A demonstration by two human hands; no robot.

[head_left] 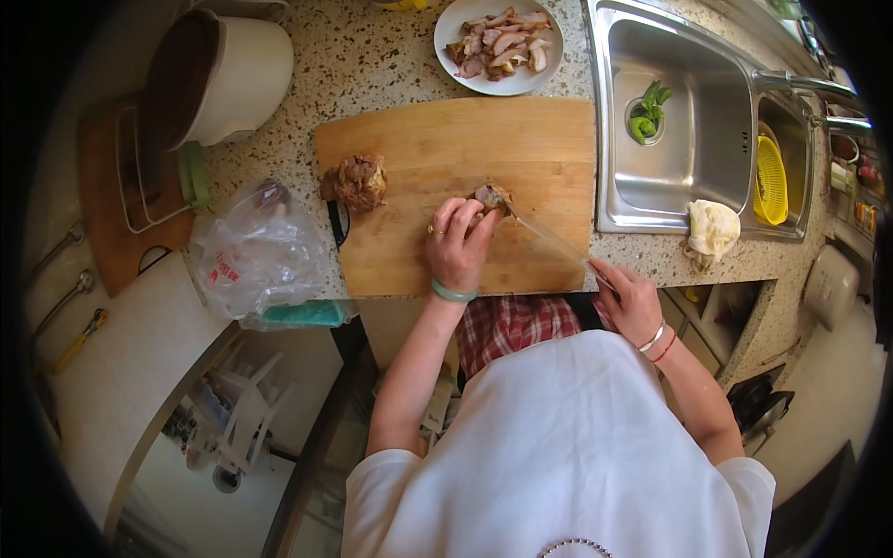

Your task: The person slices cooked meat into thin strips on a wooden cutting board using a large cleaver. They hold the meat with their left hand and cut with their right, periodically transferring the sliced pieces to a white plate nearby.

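On a wooden cutting board (419,130), my left hand (459,240) presses a small piece of browned cooked meat (493,196) down with curled fingers. My right hand (629,299) grips the handle of a kitchen knife (556,244) at the board's right edge. The blade points up and to the left, its tip end at the meat. A larger chunk of browned meat (357,180) lies at the left of the board, apart from both hands. Beyond the board's far edge, sliced meat (502,42) is heaped on a white plate (454,76).
To the right is a steel sink (674,177) with green leaves (648,113) at its drain. A yellow basket (771,181) sits in the smaller basin, and a pale cloth (713,230) lies over the near rim. On the left are a plastic bag (260,251) and a cream container (246,79).
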